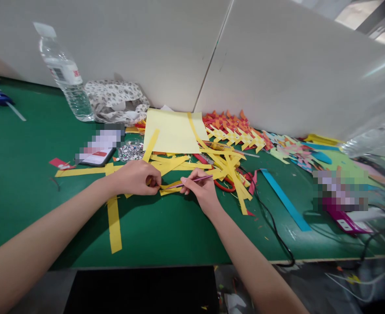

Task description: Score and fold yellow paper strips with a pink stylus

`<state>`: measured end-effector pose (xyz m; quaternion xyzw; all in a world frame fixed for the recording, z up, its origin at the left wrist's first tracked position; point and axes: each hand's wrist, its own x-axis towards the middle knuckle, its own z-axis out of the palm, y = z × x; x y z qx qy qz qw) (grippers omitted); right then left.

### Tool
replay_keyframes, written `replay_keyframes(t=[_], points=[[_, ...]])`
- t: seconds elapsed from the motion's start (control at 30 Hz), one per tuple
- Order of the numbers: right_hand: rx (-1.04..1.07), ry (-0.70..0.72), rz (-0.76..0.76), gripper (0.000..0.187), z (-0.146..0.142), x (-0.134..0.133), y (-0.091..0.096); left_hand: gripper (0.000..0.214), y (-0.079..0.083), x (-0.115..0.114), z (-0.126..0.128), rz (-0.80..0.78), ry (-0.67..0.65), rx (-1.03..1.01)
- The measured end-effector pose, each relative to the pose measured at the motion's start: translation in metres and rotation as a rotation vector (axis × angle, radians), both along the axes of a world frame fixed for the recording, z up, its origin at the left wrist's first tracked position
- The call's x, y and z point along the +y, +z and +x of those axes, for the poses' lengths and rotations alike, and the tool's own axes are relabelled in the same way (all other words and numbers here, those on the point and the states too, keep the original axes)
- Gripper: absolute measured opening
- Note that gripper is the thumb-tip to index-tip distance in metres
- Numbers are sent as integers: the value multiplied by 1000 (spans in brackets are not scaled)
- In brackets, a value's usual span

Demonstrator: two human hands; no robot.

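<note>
Head view shows your left grip (137,178) pinching a yellow strip (169,191) just below and left of centre frame, your right grip (201,190) clasping a slim purple tool (203,177); the strip looks like light, easily creased paper, best held flat near its ends.

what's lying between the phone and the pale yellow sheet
In the head view, a heap of small black-and-white pieces lies between the phone and the sheet.

The person's bare left forearm (61,222) and bare right forearm (249,250) angled forward and inward. The bare left hand (136,178) lay back up, fingers (155,185) curled; near it, the bare right hand (202,191) pinched thumb (191,185) against fingers.
</note>
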<state>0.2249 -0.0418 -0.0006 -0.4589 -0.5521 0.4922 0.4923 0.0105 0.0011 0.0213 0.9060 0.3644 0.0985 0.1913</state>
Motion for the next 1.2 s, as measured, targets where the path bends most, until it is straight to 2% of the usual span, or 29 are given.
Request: replay_keyframes(t=[0.37,0.7,1.1,1.2], points=[[45,19,-22,25,1,0,-2,17,-2,-5,7,64,-40,-20],[39,19,-22,25,1,1,-2,14,-9,-1,5,33,-71,-59],[61,54,-29,24,-1,-1,0,16,-18,-3,12,181,-9,-58],[68,17,-4,23,2,0,2,17,-19,-4,13,206,2,-50]])
